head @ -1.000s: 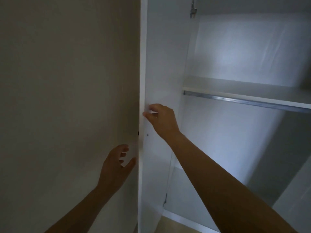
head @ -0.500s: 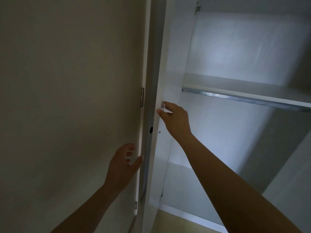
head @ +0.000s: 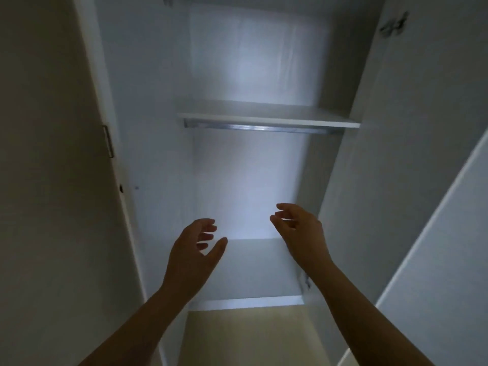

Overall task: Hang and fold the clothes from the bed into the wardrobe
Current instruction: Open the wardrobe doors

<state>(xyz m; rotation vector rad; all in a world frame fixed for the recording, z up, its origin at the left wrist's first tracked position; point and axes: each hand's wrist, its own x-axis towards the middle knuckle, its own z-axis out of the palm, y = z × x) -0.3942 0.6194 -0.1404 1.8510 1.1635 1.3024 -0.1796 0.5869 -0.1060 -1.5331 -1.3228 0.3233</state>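
Note:
A white wardrobe (head: pixel 253 180) stands open straight ahead, dimly lit, with nothing in it. One shelf (head: pixel 269 118) crosses its upper part, and a metal hanging rail (head: pixel 264 127) runs just under it. The wardrobe floor (head: pixel 250 270) is bare. My left hand (head: pixel 194 249) and my right hand (head: pixel 301 231) float in front of the lower compartment, both empty with fingers spread, touching nothing. No clothes or bed are in view.
The left door (head: pixel 148 154) is swung wide against a beige wall (head: pixel 45 180). The right door (head: pixel 396 167) is open too, with another white panel (head: pixel 449 260) beyond it. Beige floor (head: pixel 245 336) lies below the wardrobe's front edge.
My right hand let go of the left door's edge, and the door swung fully open. Both hands moved to the middle, in front of the wardrobe. My view turned to face the inside squarely.

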